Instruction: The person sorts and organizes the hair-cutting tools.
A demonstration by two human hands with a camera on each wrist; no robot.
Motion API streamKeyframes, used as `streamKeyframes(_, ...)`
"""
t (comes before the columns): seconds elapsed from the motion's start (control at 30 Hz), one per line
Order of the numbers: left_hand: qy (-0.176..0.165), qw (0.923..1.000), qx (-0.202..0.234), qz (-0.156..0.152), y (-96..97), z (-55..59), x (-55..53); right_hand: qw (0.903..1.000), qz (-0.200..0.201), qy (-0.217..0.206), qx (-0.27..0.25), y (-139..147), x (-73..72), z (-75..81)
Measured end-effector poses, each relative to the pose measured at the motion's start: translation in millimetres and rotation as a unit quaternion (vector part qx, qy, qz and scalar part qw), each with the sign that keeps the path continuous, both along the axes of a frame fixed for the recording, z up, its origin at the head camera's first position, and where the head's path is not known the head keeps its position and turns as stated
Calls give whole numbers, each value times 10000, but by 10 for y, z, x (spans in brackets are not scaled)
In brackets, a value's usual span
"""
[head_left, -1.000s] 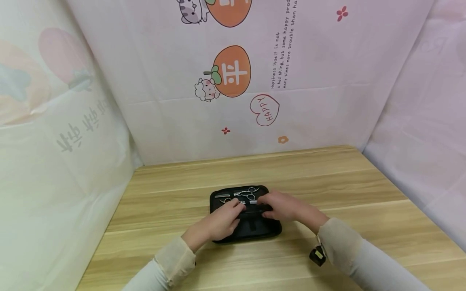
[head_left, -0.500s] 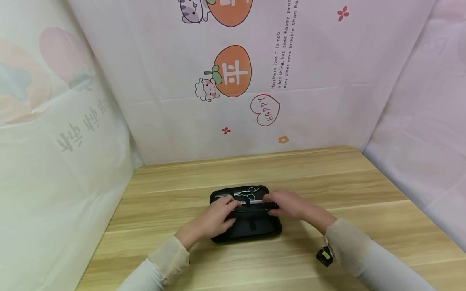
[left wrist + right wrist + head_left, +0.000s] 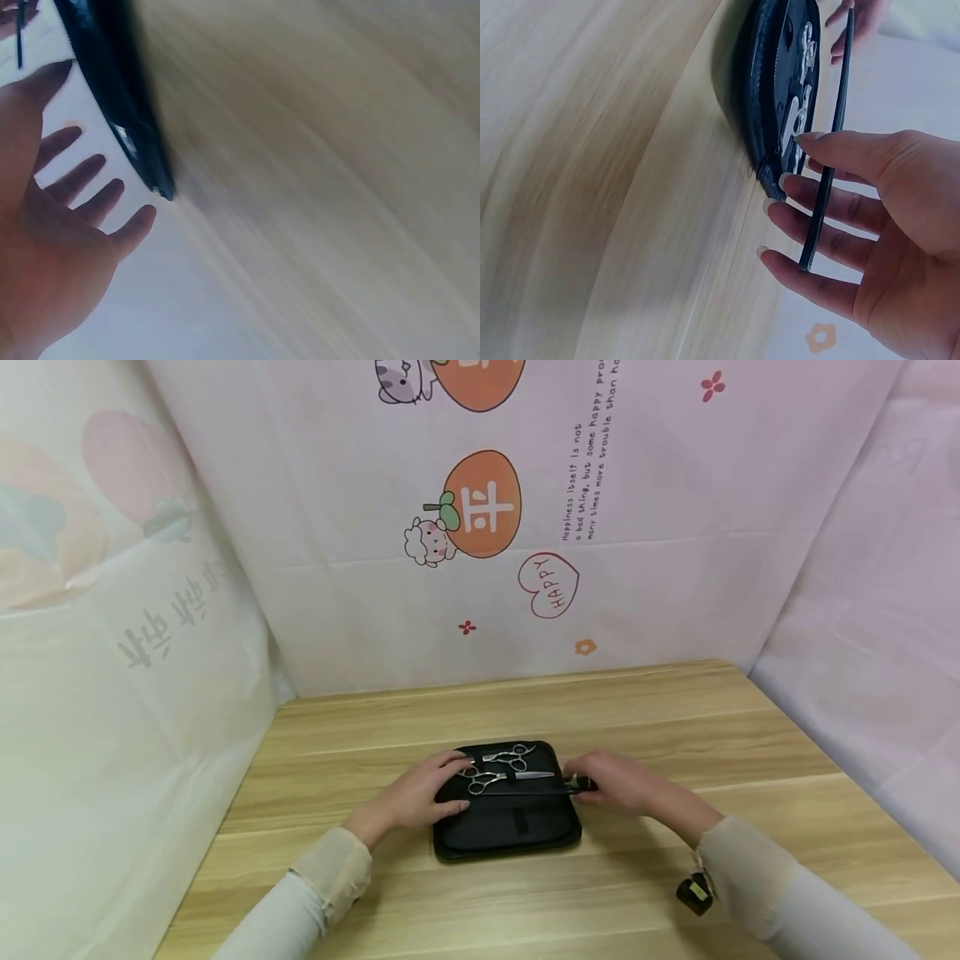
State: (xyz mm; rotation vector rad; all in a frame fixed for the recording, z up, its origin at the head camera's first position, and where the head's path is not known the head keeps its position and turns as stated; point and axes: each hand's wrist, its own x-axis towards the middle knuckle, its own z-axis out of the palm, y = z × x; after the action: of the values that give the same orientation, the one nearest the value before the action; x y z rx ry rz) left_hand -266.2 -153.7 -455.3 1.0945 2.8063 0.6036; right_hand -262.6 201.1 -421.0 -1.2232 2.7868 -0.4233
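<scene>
A black zip case lies spread open on the table in the head view, with silver scissors in its upper half. One pair of scissors lies above another with its blade pointing right. My right hand, at the case's right edge, holds a long slim black comb between thumb and fingers. It appears nearly edge-on, so its teeth cannot be made out. Its free end points left across the case. My left hand is by the case's left edge, fingers spread and partly over the scissors' handles.
The wooden table runs back to a printed white cloth, and similar cloths hang at both sides. A small black device with a yellow label sits at the right wrist.
My right hand has drawn rightward with the comb. My left hand has moved left, away from the middle of the case, so the lower scissors now show more fully.
</scene>
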Motion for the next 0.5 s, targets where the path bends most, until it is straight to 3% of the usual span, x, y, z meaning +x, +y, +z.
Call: streamKeyframes(0.5, -169, 9988, -449, -46, -146, -169, -88, 9993, -227, -195, 220, 189, 44, 12)
